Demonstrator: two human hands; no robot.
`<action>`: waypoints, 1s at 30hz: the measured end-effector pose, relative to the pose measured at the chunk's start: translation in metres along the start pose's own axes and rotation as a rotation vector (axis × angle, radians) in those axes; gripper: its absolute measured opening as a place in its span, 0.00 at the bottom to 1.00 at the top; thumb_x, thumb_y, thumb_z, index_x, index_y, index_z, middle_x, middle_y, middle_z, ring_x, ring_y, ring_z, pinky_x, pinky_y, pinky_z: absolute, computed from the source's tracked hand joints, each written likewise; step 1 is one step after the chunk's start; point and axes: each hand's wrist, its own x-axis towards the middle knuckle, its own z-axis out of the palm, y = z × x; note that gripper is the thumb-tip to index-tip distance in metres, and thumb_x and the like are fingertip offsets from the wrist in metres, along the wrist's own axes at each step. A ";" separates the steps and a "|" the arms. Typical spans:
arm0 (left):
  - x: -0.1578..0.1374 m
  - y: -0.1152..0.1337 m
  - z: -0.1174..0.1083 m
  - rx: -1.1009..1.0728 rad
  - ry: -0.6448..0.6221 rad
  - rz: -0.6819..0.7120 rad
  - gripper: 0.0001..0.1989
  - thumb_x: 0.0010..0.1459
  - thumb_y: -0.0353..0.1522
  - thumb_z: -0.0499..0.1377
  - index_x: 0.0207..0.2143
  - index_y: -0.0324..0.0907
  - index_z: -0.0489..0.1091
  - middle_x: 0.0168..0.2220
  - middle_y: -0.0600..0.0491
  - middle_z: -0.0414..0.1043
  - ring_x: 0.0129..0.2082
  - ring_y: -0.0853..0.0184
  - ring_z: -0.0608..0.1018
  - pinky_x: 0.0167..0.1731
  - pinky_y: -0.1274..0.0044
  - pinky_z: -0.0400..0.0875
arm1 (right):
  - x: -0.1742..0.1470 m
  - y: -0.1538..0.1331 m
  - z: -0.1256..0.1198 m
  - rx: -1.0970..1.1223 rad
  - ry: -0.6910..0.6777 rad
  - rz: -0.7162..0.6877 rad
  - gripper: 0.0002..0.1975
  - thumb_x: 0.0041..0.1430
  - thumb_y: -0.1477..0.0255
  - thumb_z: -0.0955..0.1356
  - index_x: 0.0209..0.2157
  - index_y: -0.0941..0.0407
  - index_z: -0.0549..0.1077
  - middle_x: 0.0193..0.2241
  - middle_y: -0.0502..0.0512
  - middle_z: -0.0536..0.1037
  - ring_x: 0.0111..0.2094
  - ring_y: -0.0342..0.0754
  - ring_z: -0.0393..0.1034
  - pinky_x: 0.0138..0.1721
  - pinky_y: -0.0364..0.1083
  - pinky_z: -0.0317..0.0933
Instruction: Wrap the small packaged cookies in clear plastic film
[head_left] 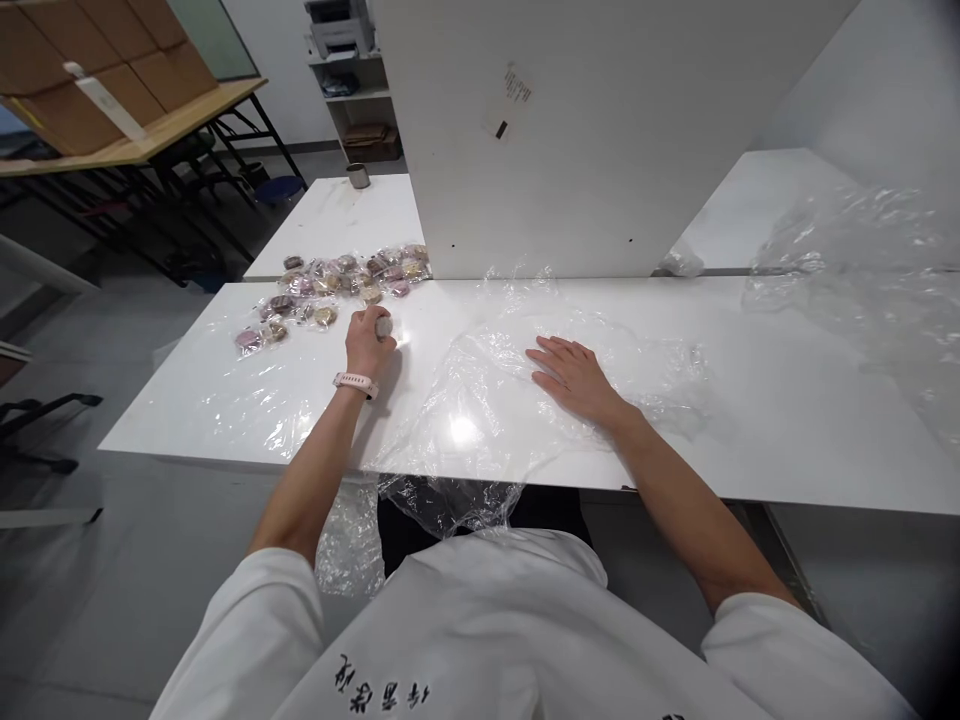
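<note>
Landmark: white panel point(570, 130), upright at the back of the white counter point(810, 400); a small printed label point(516, 85) on its face.
Left grip point(366, 343): bare hand, in front of the panel and beyond its left edge; fingers curled together around a round grey piece point(384, 327); wristband point(355, 382) pale pink.
Round grey piece: in the left hand, forward of the panel's lower left corner, low over the counter; mostly covered by fingers, kind cannot be told.
Right grip point(571, 380): bare hand, directly in front of the panel; palm down, fingers extended and slightly apart, resting on the clear sheet, clamped on nothing.
Clear plastic sheet point(480, 400): wrinkled, spread from the panel's foot forward, part draping over the counter's near edge.
Wrapped pieces point(325, 316): many, round, pink, yellowish and brown, each in clear wrap; loose cluster left of the panel's foot, a few further forward.
Metallic cylinder point(358, 176): short, left of the panel, well apart from the cluster.
Plastic film point(862, 290): clear, crumpled heap, right of the panel.
Brown cartons point(97, 60): on a wooden table point(180, 120), far left of the panel.
Shelf unit point(367, 95): beyond the panel's left edge, a printer point(341, 35) on top.
</note>
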 end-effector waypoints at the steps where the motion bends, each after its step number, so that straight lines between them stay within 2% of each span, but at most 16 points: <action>1: -0.005 0.013 -0.001 -0.025 0.018 0.049 0.21 0.47 0.15 0.58 0.42 0.42 0.69 0.44 0.48 0.69 0.43 0.59 0.73 0.45 0.59 0.72 | 0.000 0.002 0.000 -0.005 -0.005 -0.002 0.29 0.73 0.52 0.51 0.66 0.45 0.63 0.71 0.50 0.57 0.72 0.54 0.47 0.69 0.61 0.45; 4: -0.038 0.062 0.007 -0.102 -0.035 0.232 0.21 0.54 0.19 0.59 0.47 0.47 0.68 0.53 0.48 0.68 0.52 0.59 0.73 0.47 0.61 0.75 | 0.001 0.006 0.000 -0.018 -0.023 -0.005 0.28 0.73 0.52 0.51 0.66 0.44 0.63 0.71 0.49 0.56 0.72 0.54 0.46 0.69 0.61 0.45; 7: -0.085 0.102 0.033 -0.196 -0.283 0.485 0.17 0.61 0.23 0.56 0.50 0.48 0.67 0.63 0.47 0.62 0.62 0.57 0.68 0.54 0.57 0.73 | 0.000 0.009 0.002 -0.023 -0.006 0.013 0.28 0.73 0.53 0.51 0.67 0.45 0.63 0.71 0.50 0.56 0.72 0.54 0.47 0.69 0.62 0.45; 10: -0.119 0.115 0.059 -0.119 -0.545 0.615 0.16 0.63 0.30 0.60 0.54 0.46 0.66 0.70 0.45 0.54 0.70 0.49 0.57 0.64 0.48 0.61 | -0.002 0.011 0.001 -0.017 0.026 0.012 0.28 0.72 0.52 0.52 0.66 0.46 0.64 0.70 0.51 0.58 0.71 0.55 0.48 0.69 0.62 0.46; 12: -0.128 0.114 0.064 -0.048 -0.638 0.596 0.25 0.62 0.39 0.63 0.59 0.48 0.64 0.73 0.44 0.47 0.73 0.43 0.47 0.67 0.43 0.49 | -0.004 0.012 0.001 -0.012 0.032 0.008 0.28 0.72 0.52 0.53 0.66 0.46 0.65 0.70 0.52 0.59 0.71 0.55 0.49 0.69 0.61 0.46; 15: -0.127 0.110 0.045 0.010 -0.613 0.529 0.38 0.58 0.48 0.65 0.66 0.53 0.58 0.75 0.43 0.38 0.74 0.39 0.38 0.67 0.40 0.37 | -0.006 0.014 -0.001 -0.003 0.032 0.014 0.28 0.72 0.53 0.54 0.66 0.46 0.65 0.70 0.52 0.58 0.71 0.55 0.48 0.68 0.62 0.46; 17: -0.131 0.105 0.019 -0.013 -0.468 0.501 0.38 0.57 0.50 0.65 0.67 0.55 0.57 0.74 0.43 0.40 0.74 0.40 0.41 0.69 0.42 0.40 | -0.007 0.014 -0.003 0.007 0.028 0.022 0.28 0.72 0.53 0.54 0.66 0.46 0.65 0.70 0.51 0.58 0.71 0.56 0.48 0.68 0.62 0.47; 19: -0.149 0.095 -0.009 -0.091 -0.204 0.400 0.29 0.61 0.46 0.62 0.62 0.58 0.61 0.68 0.46 0.57 0.70 0.45 0.58 0.65 0.45 0.57 | -0.008 0.015 -0.003 0.023 0.020 0.027 0.28 0.72 0.53 0.54 0.66 0.46 0.65 0.70 0.51 0.58 0.71 0.56 0.49 0.69 0.62 0.47; 21: -0.181 0.077 -0.031 -0.187 0.142 0.168 0.16 0.66 0.40 0.57 0.55 0.62 0.64 0.51 0.53 0.72 0.54 0.53 0.75 0.51 0.52 0.74 | -0.008 0.017 -0.002 0.044 0.017 0.028 0.28 0.72 0.54 0.54 0.65 0.48 0.66 0.70 0.52 0.59 0.71 0.56 0.49 0.69 0.63 0.46; 22: -0.201 0.067 -0.037 -0.213 0.319 0.034 0.15 0.66 0.39 0.55 0.54 0.64 0.65 0.47 0.54 0.72 0.49 0.54 0.77 0.45 0.54 0.77 | -0.007 0.017 -0.001 0.055 0.017 0.028 0.28 0.72 0.54 0.55 0.65 0.49 0.66 0.70 0.53 0.59 0.71 0.57 0.49 0.69 0.63 0.46; 23: -0.222 0.057 -0.040 -0.216 0.448 -0.118 0.17 0.65 0.40 0.55 0.55 0.66 0.63 0.49 0.54 0.72 0.48 0.53 0.77 0.42 0.54 0.77 | -0.006 0.017 -0.002 0.067 0.022 0.030 0.28 0.72 0.54 0.55 0.64 0.49 0.67 0.70 0.54 0.59 0.70 0.58 0.50 0.68 0.63 0.47; 24: -0.242 0.047 -0.041 -0.216 0.516 -0.262 0.20 0.64 0.42 0.56 0.57 0.68 0.61 0.52 0.53 0.71 0.49 0.52 0.77 0.41 0.54 0.76 | -0.005 0.016 -0.004 0.077 0.036 0.035 0.27 0.72 0.54 0.56 0.64 0.50 0.68 0.69 0.55 0.61 0.70 0.59 0.51 0.68 0.64 0.48; 25: -0.260 0.039 -0.040 -0.238 0.480 -0.388 0.22 0.62 0.43 0.57 0.58 0.68 0.59 0.54 0.53 0.70 0.49 0.52 0.77 0.40 0.56 0.76 | -0.006 0.014 -0.007 0.085 0.071 0.044 0.27 0.72 0.53 0.56 0.63 0.50 0.69 0.68 0.56 0.63 0.69 0.60 0.53 0.67 0.65 0.50; 26: -0.274 0.032 -0.037 -0.314 0.352 -0.503 0.22 0.62 0.46 0.56 0.58 0.66 0.59 0.54 0.51 0.71 0.47 0.53 0.78 0.38 0.59 0.77 | -0.008 0.009 -0.012 0.090 0.127 0.055 0.27 0.72 0.53 0.56 0.62 0.50 0.70 0.66 0.57 0.66 0.68 0.61 0.54 0.66 0.66 0.51; 28: -0.285 0.026 -0.031 -0.578 -0.035 -0.698 0.21 0.63 0.51 0.52 0.55 0.58 0.64 0.49 0.48 0.75 0.41 0.57 0.81 0.34 0.63 0.78 | -0.018 -0.006 -0.027 0.106 0.263 0.042 0.25 0.72 0.53 0.57 0.61 0.48 0.71 0.63 0.56 0.70 0.67 0.60 0.57 0.65 0.66 0.53; 30: -0.277 0.028 -0.030 -0.873 -0.410 -0.810 0.25 0.62 0.56 0.50 0.46 0.50 0.71 0.37 0.48 0.77 0.30 0.61 0.79 0.28 0.68 0.76 | -0.040 -0.029 -0.041 0.160 0.288 -0.101 0.25 0.71 0.53 0.60 0.63 0.44 0.68 0.62 0.53 0.71 0.67 0.59 0.58 0.66 0.65 0.55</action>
